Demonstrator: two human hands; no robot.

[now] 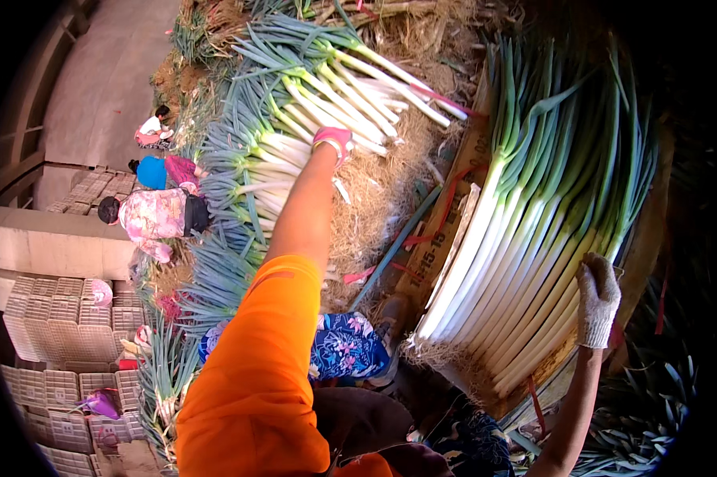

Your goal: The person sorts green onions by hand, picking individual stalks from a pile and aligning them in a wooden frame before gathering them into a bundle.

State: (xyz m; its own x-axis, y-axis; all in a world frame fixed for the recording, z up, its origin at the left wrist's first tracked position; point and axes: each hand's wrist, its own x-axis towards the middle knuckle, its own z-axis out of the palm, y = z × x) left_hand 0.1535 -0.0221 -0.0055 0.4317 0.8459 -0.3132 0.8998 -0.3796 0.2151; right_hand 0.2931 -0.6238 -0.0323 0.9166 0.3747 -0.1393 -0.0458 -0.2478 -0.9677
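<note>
My left hand point(333, 142), in a pink glove, reaches out to the white stalks of a large pile of long green onions point(328, 107). Its fingers are partly hidden, and whether they hold a stalk cannot be told. My right hand point(598, 301), in a pale knit glove, is against the outer right edge of a neat row of long green onions point(531, 238). Whether it grips a stalk is unclear. The row lies side by side, green leaves at the far end and roots near me, on a sack-like printed sheet point(427, 262).
Loose roots and straw point(364, 220) cover the ground between pile and row, with red ties point(454, 203) nearby. Several people point(155, 214) are beyond the pile at left. Stacked plastic crates point(66, 322) stand at lower left. More green onions point(638, 405) lie at lower right.
</note>
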